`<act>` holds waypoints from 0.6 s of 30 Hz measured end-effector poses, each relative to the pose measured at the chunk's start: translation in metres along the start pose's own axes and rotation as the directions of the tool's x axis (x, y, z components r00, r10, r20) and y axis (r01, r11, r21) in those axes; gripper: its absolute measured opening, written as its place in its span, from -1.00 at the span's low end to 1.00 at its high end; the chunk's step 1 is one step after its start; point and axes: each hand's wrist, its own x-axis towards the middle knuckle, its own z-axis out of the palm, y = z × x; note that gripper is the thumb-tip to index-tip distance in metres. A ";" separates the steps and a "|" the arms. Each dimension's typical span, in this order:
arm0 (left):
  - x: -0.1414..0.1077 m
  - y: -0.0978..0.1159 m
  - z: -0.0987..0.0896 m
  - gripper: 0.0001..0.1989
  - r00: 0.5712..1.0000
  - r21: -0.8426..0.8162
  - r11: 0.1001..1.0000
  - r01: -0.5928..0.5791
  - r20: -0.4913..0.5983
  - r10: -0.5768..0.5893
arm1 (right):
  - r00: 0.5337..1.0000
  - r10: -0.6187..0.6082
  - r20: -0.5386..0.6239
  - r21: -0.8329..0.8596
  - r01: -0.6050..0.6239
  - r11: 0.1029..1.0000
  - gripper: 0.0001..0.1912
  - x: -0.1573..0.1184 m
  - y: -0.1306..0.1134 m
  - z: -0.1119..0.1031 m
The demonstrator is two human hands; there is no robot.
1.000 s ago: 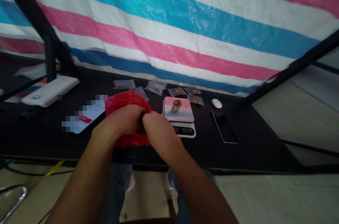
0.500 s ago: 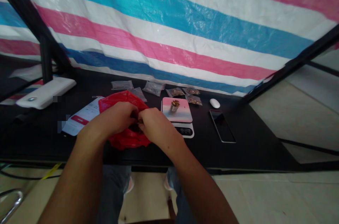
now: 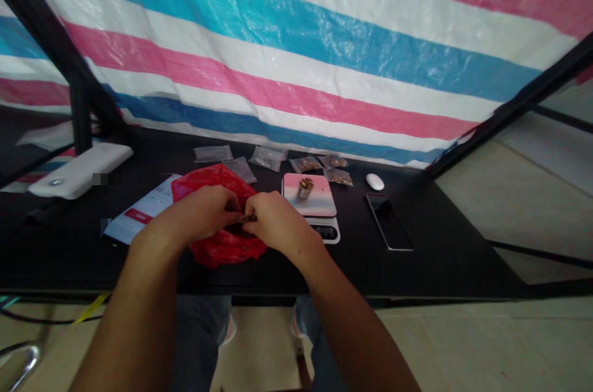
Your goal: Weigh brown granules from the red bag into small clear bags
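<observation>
On the black bench, a red bag sits open just left of the scale, and the left hand and the right hand dip into it, both curled, but I cannot tell if they grip anything. They seem to be picking at dark bits inside, so the next move looks to call for small, careful pinches. A little cup heaped with brown bits sits on the scale.

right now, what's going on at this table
A person's left-hand grip and right-hand grip are both at the mouth of an open red bag; what they hold there is too hidden to tell. To the right, a small heaped cup sits on a scale, with small clear packets lying beyond.
</observation>
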 end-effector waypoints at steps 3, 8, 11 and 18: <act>-0.002 0.003 -0.003 -0.73 0.998 0.027 0.999 0.037 0.050 -0.038 | 1.000 0.001 0.002 0.041 -0.001 0.999 -0.92 0.000 0.003 0.000; -0.003 0.005 -0.003 -0.72 0.997 -0.013 0.999 0.052 0.060 -0.051 | 1.000 -0.002 -0.014 0.074 0.003 0.997 -0.86 -0.002 0.004 -0.003; -0.002 0.004 -0.001 -0.73 0.997 -0.041 0.998 0.052 0.063 -0.049 | 0.999 -0.030 -0.025 0.107 0.033 0.994 -0.83 -0.004 0.003 -0.005; -0.002 0.004 -0.001 -0.76 0.995 -0.033 0.996 0.085 0.056 -0.083 | 0.988 -0.011 -0.157 0.334 0.063 0.940 -0.86 -0.008 0.016 -0.020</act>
